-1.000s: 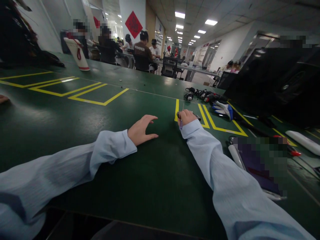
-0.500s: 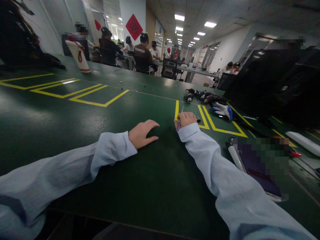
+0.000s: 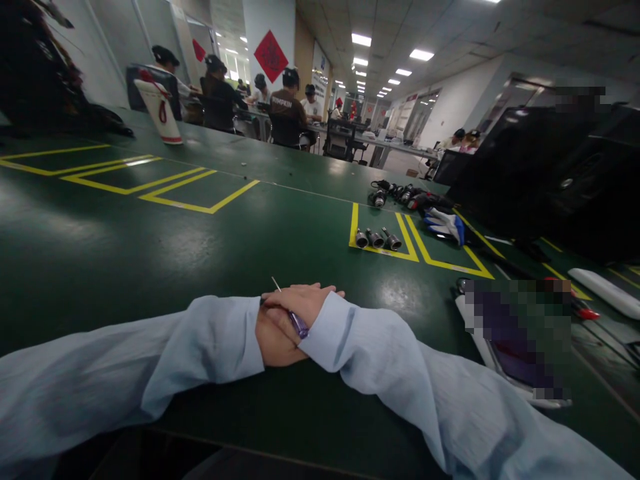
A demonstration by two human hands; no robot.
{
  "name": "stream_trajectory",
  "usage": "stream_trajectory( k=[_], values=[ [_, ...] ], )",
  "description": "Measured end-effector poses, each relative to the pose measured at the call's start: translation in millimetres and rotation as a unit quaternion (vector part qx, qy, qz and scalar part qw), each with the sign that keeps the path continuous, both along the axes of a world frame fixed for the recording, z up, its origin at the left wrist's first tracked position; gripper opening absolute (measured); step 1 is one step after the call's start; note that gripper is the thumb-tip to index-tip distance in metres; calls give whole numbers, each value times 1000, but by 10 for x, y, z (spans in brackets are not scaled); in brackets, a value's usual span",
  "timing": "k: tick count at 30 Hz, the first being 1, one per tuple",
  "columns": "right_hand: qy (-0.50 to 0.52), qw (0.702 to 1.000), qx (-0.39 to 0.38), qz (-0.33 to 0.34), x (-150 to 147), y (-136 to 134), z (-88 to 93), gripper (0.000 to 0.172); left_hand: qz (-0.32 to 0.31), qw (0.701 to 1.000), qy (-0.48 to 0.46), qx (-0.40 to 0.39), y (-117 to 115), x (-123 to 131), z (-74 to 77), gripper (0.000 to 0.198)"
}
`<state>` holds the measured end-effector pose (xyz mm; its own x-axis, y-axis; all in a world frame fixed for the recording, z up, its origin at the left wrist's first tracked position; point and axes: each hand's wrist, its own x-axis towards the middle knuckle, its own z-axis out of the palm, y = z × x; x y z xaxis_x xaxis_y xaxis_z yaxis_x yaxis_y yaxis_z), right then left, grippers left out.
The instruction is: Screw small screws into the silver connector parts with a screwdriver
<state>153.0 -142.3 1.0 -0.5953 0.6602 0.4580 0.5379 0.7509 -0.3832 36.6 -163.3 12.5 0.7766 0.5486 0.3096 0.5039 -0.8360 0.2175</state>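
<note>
Putting the two bare hands at the middle of the clock, 12 straight ahead: the right hand [image 3: 306, 303] is lying right across the left hand [image 3: 280, 341], both low over the green tabletop [image 3: 225, 260]. The screwdriver [image 3: 299, 325] is right there at the centre of the dial, gripped in the right hand. Its purple handle pokes out near the right cuff, lying over the back of the left hand, and the thin shaft sticks out past the fingers towards 11 o'clock. As for the left hand, it's palm-down and mostly covered, so I can't tell if it's grasping anything under there.

Up between 1 and 2 o'clock, well apart from the hands, three small metal parts [image 3: 375, 239] sit side by side in a row at the near edge of a yellow tape outline [image 3: 355, 220]. Just beyond them, roughly the same direction, is a jumble of dark gear [image 3: 406, 194]. The blue-and-white glove [image 3: 444, 225] is around 2 o'clock, and a purplish flat device [image 3: 500, 347], partly pixelated, is at 3. Over at 11 there's a tall white cup [image 3: 159, 112] with red trim, near the far edge. Way out at 12, people [image 3: 287, 101] are sitting at other desks.
</note>
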Motion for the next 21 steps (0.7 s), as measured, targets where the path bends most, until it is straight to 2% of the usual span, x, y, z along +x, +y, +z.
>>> stream_trajectory(
  k=[3,6,8,10,13,16,18,21],
  values=[
    [-41,996,4,85,115,66,101,29,-34,999,28,-5,48,2,18,39],
    [-51,995,25,86,226,158,157,25,-64,995,75,-13,105,36,64,40],
    [-53,996,68,30,326,271,173,24,-92,992,86,-22,142,72,106,46],
    [-61,988,123,-77,467,433,183,27,-112,990,84,-27,170,104,139,53],
    [-109,953,152,-240,722,703,192,25,-111,991,74,-31,190,124,145,57],
    [-176,908,126,-358,930,893,183,24,-116,990,71,-43,195,119,126,57],
    [-220,893,94,-381,1001,952,175,28,-120,989,70,-49,195,115,121,57],
    [-248,893,75,-368,1018,981,169,24,-113,990,65,-49,188,116,128,58]
  ],
)
